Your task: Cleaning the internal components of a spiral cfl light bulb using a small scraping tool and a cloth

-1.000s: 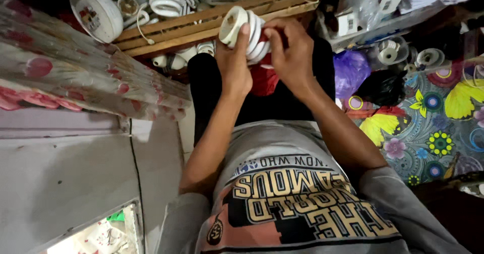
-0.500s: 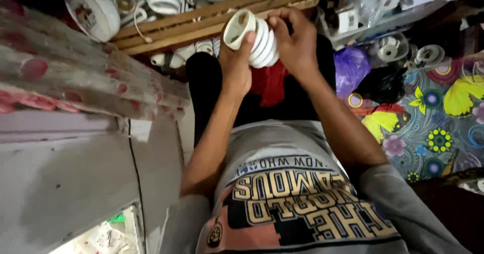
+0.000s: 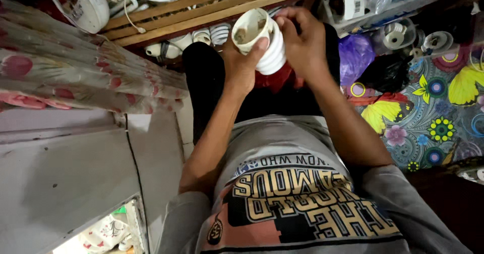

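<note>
— What has changed since a moment ago?

— Both hands have turned the spiral lamp [image 3: 262, 44] so that its open white base [image 3: 250, 28] now faces the camera more squarely, and the lamp has stayed raised in front of the person's lap.

— How do the hands hold it?

— The left hand [image 3: 241, 65] is wrapped around the lamp from below, thumb pressed across the rim of the base. The right hand [image 3: 302, 42] is closed on the other side, fingers curled over the white coils (its fingertips sit at the edge of the base; what they pinch cannot be told).

— Where is the lamp among the other things?

— It is held above the dark trousers [image 3: 212, 87] and a red cloth [image 3: 275, 80], just in front of a wooden slatted crate [image 3: 201, 9]. More spiral lamps [image 3: 212, 34] lie under the crate's near edge.

— And around that?

— A round white lamp housing [image 3: 80, 4] rests at the top left. A flowered curtain [image 3: 65, 72] hangs at the left. A purple bag [image 3: 355, 57] lies to the right on a bright floral mat [image 3: 433, 107].
</note>
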